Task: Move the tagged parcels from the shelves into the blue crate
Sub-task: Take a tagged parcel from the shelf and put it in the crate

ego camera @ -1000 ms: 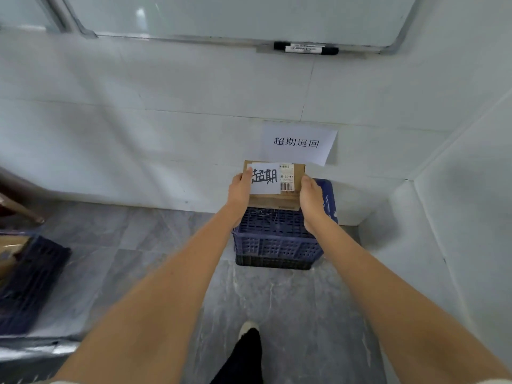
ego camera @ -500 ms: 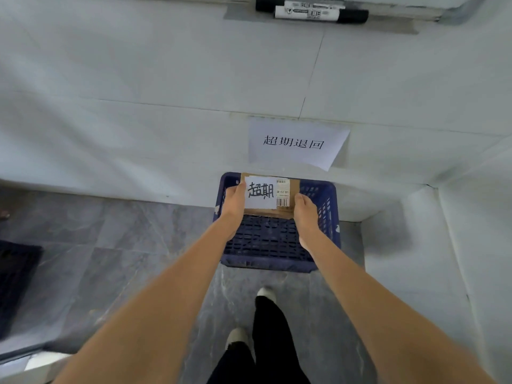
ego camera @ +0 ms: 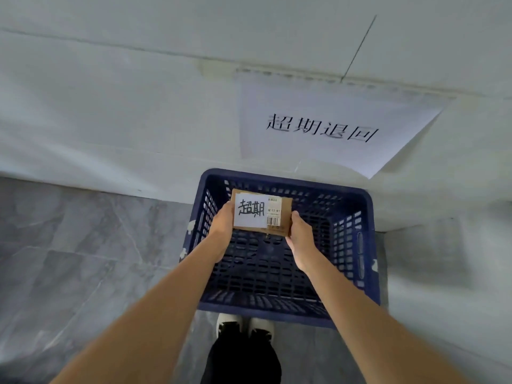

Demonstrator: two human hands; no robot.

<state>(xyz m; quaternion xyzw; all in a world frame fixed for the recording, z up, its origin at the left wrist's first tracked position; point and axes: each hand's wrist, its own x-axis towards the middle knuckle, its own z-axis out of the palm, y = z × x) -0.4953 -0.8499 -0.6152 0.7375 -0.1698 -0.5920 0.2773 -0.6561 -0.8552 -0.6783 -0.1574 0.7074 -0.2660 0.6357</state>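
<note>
A small brown cardboard parcel (ego camera: 278, 212) with a white handwritten tag and a barcode label hangs inside the opening of the blue crate (ego camera: 368, 245), above its slatted floor. My left hand (ego camera: 221, 225) grips the parcel's left edge and my right hand (ego camera: 300, 236) grips its right edge. The crate stands on the grey tiled floor against the white wall, and no other parcel shows inside it.
A white paper sign (ego camera: 327, 128) with printed characters is taped to the wall above the crate. A second white wall (ego camera: 448, 273) closes the corner on the right. My shoes (ego camera: 245, 327) stand just in front of the crate. Grey tiled floor (ego camera: 83, 259) extends left.
I have stepped up to the crate and the view has tilted down. Both hands have lowered the parcel from above the crate's rim into its opening.
</note>
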